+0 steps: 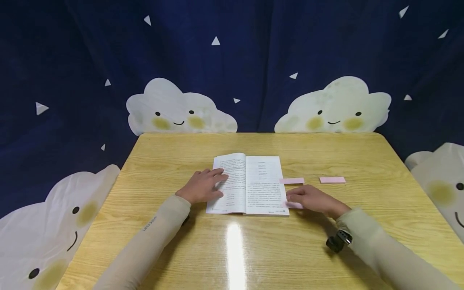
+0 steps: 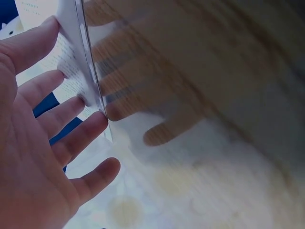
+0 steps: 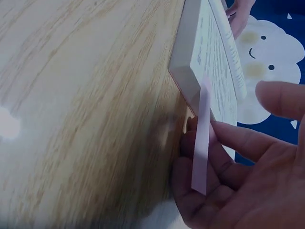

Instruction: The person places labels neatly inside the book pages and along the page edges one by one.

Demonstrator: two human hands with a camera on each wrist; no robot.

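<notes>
An open book [image 1: 262, 185] with printed pages lies on the table. My left hand [image 1: 204, 186] rests on its left page, fingers spread and nearly straight; the left wrist view shows fingertips [image 2: 100, 119] right at the book's edge. At the lower right edge of the book is my right hand [image 1: 311, 198], with its thumb raised and apart from the loosely bent fingers. A pink paper strip [image 3: 202, 138] sticks out from the right page over those fingers, partly hidden by the hand in the head view. Higher on the same edge, another pink strip [image 1: 292, 181] juts out.
A third pink strip [image 1: 332, 179] lies on the wooden table [image 1: 174, 153], right of the book. Dark devices [image 1: 338, 240] are strapped at the wrists. Behind the table hangs a dark blue curtain [image 1: 253, 52] with smiling clouds.
</notes>
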